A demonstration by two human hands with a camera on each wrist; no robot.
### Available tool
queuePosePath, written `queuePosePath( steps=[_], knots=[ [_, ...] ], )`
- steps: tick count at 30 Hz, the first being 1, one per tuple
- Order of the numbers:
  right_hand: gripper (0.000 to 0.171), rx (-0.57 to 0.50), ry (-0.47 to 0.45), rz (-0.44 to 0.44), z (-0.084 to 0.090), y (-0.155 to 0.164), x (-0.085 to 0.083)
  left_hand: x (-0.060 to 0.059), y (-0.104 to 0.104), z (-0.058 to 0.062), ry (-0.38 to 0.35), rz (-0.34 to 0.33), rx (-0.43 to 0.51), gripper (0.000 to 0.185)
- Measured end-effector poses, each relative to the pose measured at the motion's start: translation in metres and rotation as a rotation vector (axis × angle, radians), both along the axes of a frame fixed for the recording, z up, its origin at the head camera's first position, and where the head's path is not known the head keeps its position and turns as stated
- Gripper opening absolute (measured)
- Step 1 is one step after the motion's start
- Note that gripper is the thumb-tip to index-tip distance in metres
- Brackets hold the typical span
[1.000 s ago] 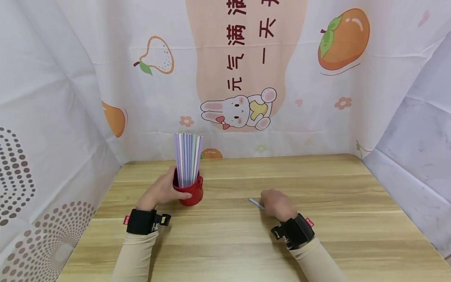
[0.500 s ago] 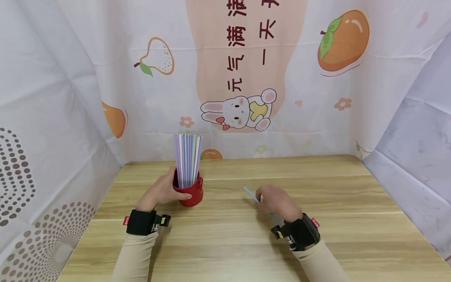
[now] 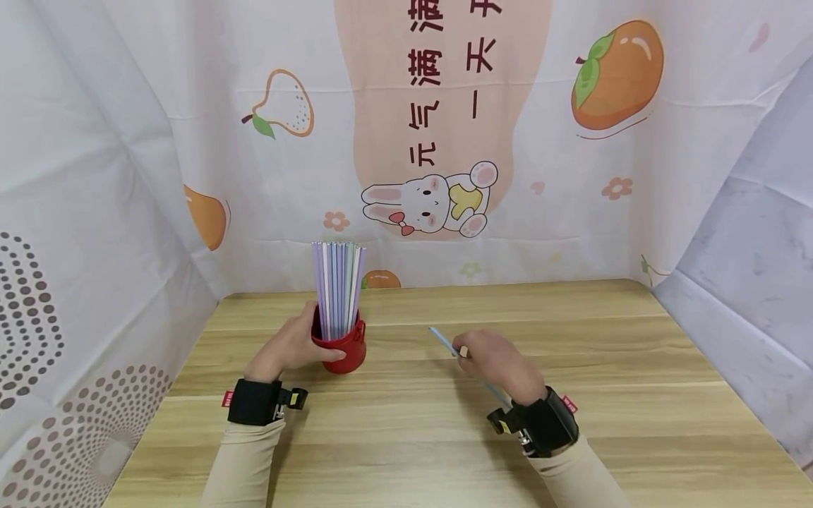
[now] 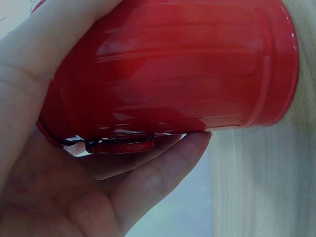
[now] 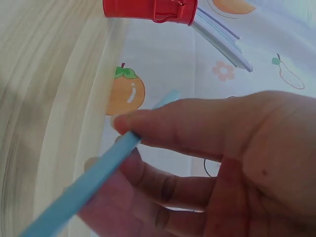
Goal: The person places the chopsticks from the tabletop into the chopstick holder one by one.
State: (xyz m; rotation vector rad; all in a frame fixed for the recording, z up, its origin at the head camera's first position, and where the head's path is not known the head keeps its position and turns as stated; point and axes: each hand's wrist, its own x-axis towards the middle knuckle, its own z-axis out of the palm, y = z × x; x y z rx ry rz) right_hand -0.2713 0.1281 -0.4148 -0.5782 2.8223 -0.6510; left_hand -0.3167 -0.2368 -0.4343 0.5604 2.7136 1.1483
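Observation:
A small red metal bucket (image 3: 346,355) stands upright on the table, packed with pastel drinking straws (image 3: 339,289) in purple, white, blue and green. My left hand (image 3: 288,343) grips the bucket from its left side, thumb across the front; the left wrist view shows fingers curled round the red wall (image 4: 173,69). Right of the bucket, my right hand (image 3: 498,361) pinches a light blue straw (image 5: 94,173) between thumb and fingers. That straw slants up and left, its far tip a short way from the bucket. Part of it is hidden behind the hand in the head view.
The wood-grain table (image 3: 406,437) reaches to a white printed cloth (image 3: 286,212) hanging behind it. Another cloth (image 3: 76,282) with dots hangs along the left side. A black wrist strap with a camera sits on each wrist.
My right hand has brought the light blue straw up and to the left, and more of the straw shows now. The left hand and the bucket have stayed in place.

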Motion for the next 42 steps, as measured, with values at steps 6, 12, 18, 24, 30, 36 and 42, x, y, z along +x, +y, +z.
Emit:
queuePosePath(
  steps=[6,12,18,24,30,36,42],
  knots=[
    [0.017,-0.067,-0.029,0.000,0.002,-0.002,0.001,-0.001,0.001,0.000,0.000,0.009,-0.013,0.098],
    [0.020,-0.122,-0.024,0.019,0.004,-0.005,0.001,0.000,0.000,0.000,-0.018,0.015,-0.005,0.098],
    [0.019,-0.204,-0.003,0.043,0.003,-0.006,-0.001,0.000,0.001,0.000,-0.020,0.012,-0.005,0.098],
    [0.024,-0.256,0.022,0.053,0.004,-0.007,-0.001,0.000,0.001,0.000,-0.024,0.019,-0.007,0.098],
    [0.026,-0.318,0.044,0.105,0.010,-0.008,0.001,0.000,0.001,0.000,-0.024,0.020,-0.006,0.098],
    [0.019,-0.436,0.111,0.165,0.019,-0.014,0.005,0.000,0.000,0.000,-0.019,0.020,-0.013,0.097],
    [0.024,-0.572,0.112,0.208,0.027,-0.020,0.010,-0.001,-0.001,-0.002,-0.018,0.013,-0.005,0.097]
  ],
)
